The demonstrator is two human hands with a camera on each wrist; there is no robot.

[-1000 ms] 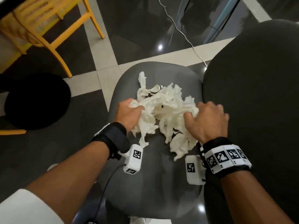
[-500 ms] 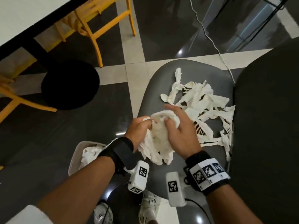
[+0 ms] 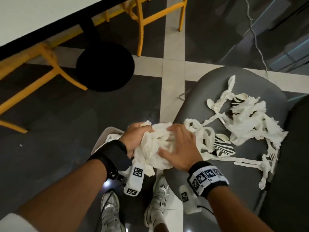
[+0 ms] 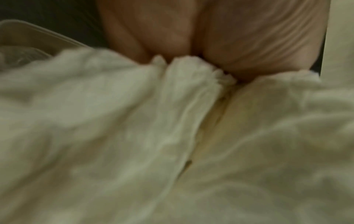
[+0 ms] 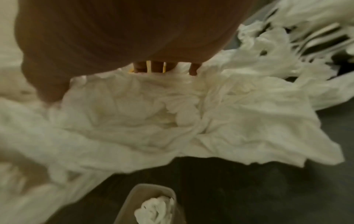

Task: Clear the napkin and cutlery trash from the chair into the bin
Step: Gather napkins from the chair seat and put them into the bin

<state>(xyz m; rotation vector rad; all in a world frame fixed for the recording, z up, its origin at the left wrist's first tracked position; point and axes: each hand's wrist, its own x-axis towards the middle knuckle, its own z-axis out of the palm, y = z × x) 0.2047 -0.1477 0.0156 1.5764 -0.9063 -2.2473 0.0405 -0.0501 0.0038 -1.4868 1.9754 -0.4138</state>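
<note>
A bunched wad of white napkins [image 3: 155, 148] hangs over the left edge of the grey chair seat [image 3: 234, 185]. My left hand [image 3: 135, 138] grips its left side with curled fingers. My right hand [image 3: 178, 143] lies over its right side, fingers spread and bent into the paper [image 5: 134, 118]. A pale bin [image 3: 102, 136] with napkins inside stands on the floor right under my left hand, and shows again as the bin [image 5: 153, 203]. Loose napkin strips [image 3: 247, 126], a white plastic spoon [image 3: 211, 103], a fork [image 3: 270, 150] and a striped wrapper [image 3: 224, 147] lie on the seat.
A second dark chair [image 3: 297, 164] adjoins the seat on the right. A black round table base [image 3: 105, 66] and yellow chair legs [image 3: 140, 30] stand on the floor to the left and beyond. A white cable [image 3: 257, 39] runs across the far floor. My shoes [image 3: 158, 198] are below the hands.
Both hands gathered a wad out of the pile and carried it left, off the middle of the seat to its left edge above the bin. The rest stayed spread on the seat.
</note>
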